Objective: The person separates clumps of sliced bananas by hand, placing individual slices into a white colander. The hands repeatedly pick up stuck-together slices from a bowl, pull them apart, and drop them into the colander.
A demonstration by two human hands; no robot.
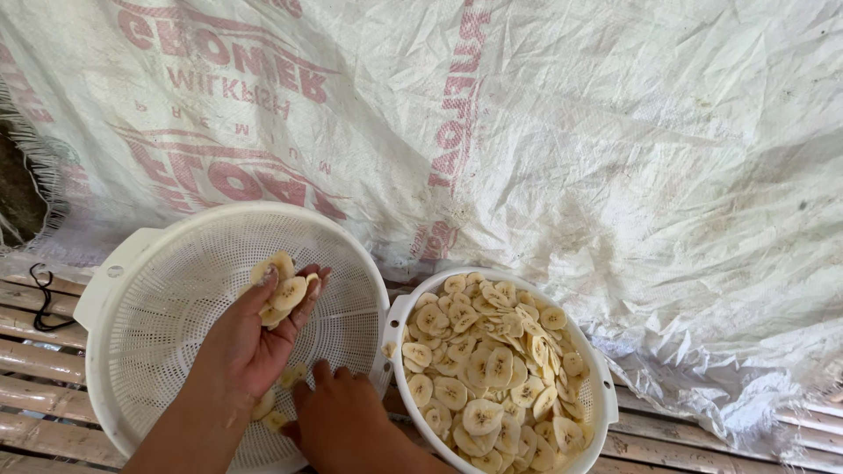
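Observation:
My left hand (pixel 255 338) is raised inside a large white perforated colander (pixel 149 290) and is shut on a small stack of pale banana slices (pixel 283 290). My right hand (pixel 338 421) rests low in the same colander, fingers curled down over its bottom near a few loose slices (pixel 268 408). Whether it grips any I cannot tell. To the right stands a smaller white colander (pixel 601 386) heaped with several banana slices (pixel 492 369).
Both colanders sit on a slatted bamboo bench (pixel 35 360). A wrinkled white woven sack sheet with red print (pixel 571 149) covers the area behind and to the right. A black cord (pixel 39 294) lies at the left edge.

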